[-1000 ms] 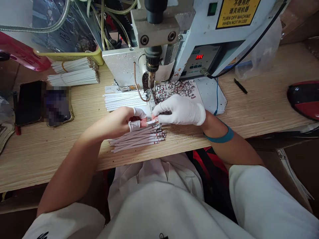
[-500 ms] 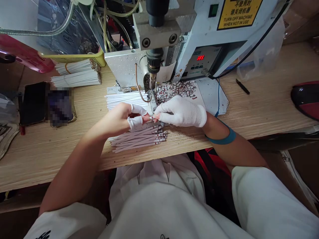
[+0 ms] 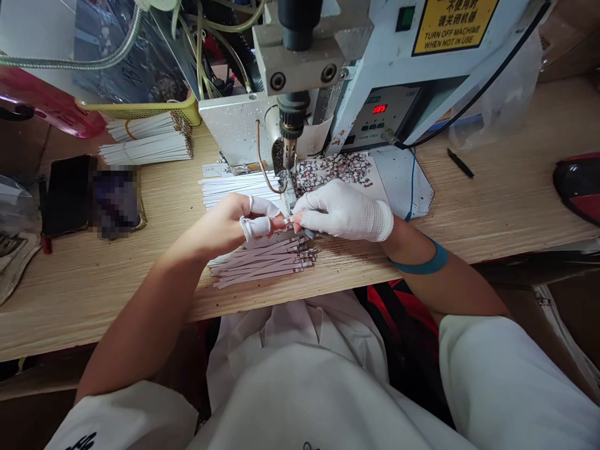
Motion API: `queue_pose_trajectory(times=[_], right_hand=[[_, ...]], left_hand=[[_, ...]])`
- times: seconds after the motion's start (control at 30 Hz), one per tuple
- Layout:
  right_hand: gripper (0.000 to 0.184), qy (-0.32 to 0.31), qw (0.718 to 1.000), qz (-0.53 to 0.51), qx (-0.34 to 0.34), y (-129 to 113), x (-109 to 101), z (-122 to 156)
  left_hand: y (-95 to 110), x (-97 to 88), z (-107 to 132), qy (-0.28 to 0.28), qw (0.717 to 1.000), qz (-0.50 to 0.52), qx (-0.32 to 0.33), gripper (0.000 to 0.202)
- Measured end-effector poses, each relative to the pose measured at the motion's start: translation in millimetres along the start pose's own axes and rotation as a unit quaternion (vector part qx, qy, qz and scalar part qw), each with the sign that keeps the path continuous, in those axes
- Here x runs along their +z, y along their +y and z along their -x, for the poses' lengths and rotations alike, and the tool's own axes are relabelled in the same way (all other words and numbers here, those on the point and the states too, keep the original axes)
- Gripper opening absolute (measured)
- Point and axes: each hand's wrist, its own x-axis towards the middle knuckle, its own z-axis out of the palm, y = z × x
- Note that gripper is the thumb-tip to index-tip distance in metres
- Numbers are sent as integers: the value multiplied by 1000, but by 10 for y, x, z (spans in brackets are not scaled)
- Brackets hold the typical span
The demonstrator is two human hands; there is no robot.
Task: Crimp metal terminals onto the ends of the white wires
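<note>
A worker's left hand (image 3: pixel 220 228) and gloved right hand (image 3: pixel 344 212) pinched a narrow white strip (image 3: pixel 285 221) between nearly meeting fingertips, its long axis running sideways, with a loose pile of strips (image 3: pixel 262 265) just below the fingers.

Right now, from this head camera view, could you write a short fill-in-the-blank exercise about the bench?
The right hand wears a white knit ____.
The yellow warning sign reads "Turn off machine when not in ____."
The teal band circles the ____ wrist.
The machine's small digital display shows ____ digits.
Answers: glove, use, right, red.
</note>
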Motion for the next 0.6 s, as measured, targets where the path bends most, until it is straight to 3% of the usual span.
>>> queue_pose_trajectory(times=[0.13,0.3,0.37,0.47,0.53,0.6], right_hand=[[25,-8,1000,-21,12,3,26,-18],[26,-91,996,-8,19,26,-100,3],[24,-44,998,42,29,76,-221,50],[22,85,986,122,81,191,-379,118],[15,103,980,147,91,269,-419,135],[11,72,984,144,80,330,-397,123]], left_hand=[[-33,-11,1,4,1000,-5,5,28],[-80,14,21,-23,997,-69,-18,28],[-97,54,16,4,990,-135,-24,29],[-129,115,-8,80,961,-265,-7,38],[-151,142,-22,88,945,-314,9,39],[-166,155,-28,45,947,-318,16,33]])
